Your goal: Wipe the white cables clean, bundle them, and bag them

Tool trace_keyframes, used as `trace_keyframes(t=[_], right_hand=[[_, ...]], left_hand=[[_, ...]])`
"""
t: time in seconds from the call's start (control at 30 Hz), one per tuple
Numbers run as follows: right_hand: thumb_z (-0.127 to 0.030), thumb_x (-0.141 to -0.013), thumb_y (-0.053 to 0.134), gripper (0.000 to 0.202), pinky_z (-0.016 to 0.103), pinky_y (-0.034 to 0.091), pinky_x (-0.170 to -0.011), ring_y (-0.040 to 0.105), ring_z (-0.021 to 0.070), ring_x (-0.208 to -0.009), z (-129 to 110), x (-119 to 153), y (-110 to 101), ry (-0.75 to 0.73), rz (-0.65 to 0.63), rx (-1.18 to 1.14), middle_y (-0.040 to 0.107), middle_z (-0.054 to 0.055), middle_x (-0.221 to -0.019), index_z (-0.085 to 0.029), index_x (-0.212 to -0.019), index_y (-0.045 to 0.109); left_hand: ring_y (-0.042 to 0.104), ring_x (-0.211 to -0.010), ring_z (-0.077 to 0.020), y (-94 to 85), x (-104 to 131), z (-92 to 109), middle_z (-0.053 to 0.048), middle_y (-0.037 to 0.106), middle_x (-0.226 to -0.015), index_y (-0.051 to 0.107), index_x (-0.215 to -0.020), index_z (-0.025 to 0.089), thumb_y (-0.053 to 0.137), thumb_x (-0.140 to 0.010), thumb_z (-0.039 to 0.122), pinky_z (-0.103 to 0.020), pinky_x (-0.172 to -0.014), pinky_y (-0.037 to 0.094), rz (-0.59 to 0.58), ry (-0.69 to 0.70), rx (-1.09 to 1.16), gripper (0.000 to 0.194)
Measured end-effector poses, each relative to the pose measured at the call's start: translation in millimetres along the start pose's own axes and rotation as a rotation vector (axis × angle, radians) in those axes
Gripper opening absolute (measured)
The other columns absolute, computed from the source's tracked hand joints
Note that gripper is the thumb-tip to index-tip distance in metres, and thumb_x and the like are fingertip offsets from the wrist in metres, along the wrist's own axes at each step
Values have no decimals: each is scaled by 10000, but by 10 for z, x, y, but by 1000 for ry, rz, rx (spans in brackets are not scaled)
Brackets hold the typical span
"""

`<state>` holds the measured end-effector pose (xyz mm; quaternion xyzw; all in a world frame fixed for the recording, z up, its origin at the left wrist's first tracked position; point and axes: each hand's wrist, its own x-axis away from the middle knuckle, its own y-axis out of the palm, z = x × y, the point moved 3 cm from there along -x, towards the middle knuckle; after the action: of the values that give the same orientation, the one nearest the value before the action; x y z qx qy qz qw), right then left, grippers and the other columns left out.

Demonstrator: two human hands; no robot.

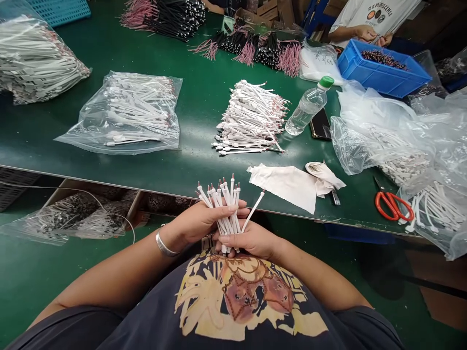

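A bunch of short white cables with reddish tips stands upright between my hands, close to my body at the table's front edge. My left hand wraps its thumb and fingers around the upper part of the bunch. Lower down, my right hand is closed around the bottom ends, its thumb across the front. One white cable leans out to the right, apart from the others, at my right hand. Beyond my hands, a pile of similar white cables lies on the green table.
A bag of white cables lies left. To the right are a water bottle, a phone, cloths, red-handled scissors and another bag of cables. A co-worker's hands are behind a blue bin.
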<state>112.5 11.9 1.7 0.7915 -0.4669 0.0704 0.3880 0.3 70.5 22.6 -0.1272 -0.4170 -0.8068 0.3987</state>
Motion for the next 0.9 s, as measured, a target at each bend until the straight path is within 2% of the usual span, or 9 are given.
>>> trace_keyframes(t=[0.1, 0.23, 0.4, 0.47, 0.63, 0.8, 0.9], right_hand=[[-408, -649, 764, 380, 228, 455, -561, 587, 113, -641, 19, -15, -10, 8, 6, -12, 654, 24, -755, -129, -882, 653], [-418, -644, 769, 408, 238, 445, -581, 591, 116, -653, 41, -15, -32, 45, -20, -14, 664, 38, -790, -122, -905, 667], [-361, -679, 757, 383, 297, 460, -824, 615, 131, -808, -17, 25, -24, 54, -160, 8, 674, 35, -873, -146, -986, 685], [-356, -682, 753, 357, 291, 451, -858, 614, 125, -828, -42, 30, -13, 67, -209, 4, 671, 28, -881, -155, -971, 694], [-400, -686, 741, 371, 264, 464, -780, 615, 132, -805, -39, -18, -19, 68, -288, 4, 670, 43, -876, -143, -952, 708], [-423, -716, 710, 398, 218, 430, -658, 588, 113, -738, -23, -61, -79, 23, -329, 80, 671, 60, -887, -119, -973, 710], [-434, -722, 703, 418, 219, 429, -660, 586, 117, -747, -16, -76, -86, 13, -373, 107, 669, 67, -907, -115, -992, 705]], left_hand=[[681, -882, -228, 13, -24, -27, -143, 714, -975, 668, -1020, 106, 701, -735, 219, -321, -792, 558, 25, -5, 35, 308], [681, -894, -233, 3, -32, -42, -143, 703, -1024, 655, -1065, 125, 663, -776, 232, -330, -809, 555, 39, -49, -1, 308], [675, -918, -237, 19, -18, -20, -159, 702, -1019, 660, -1040, 98, 646, -785, 199, -318, -823, 548, 10, -48, -16, 274], [675, -919, -233, 39, -16, -13, -159, 703, -1020, 663, -1026, 94, 644, -783, 183, -308, -826, 544, -24, -55, 2, 259], [685, -875, -225, 93, -42, -8, -155, 710, -996, 656, -1006, 99, 672, -761, 194, -310, -821, 539, -43, -84, 53, 264], [689, -827, -220, 190, -67, 16, -152, 718, -961, 639, -1024, 98, 722, -713, 239, -309, -785, 544, -32, -125, 69, 352], [685, -812, -209, 224, -81, 24, -141, 722, -933, 641, -1033, 91, 710, -721, 236, -301, -772, 543, -29, -144, 57, 351]])
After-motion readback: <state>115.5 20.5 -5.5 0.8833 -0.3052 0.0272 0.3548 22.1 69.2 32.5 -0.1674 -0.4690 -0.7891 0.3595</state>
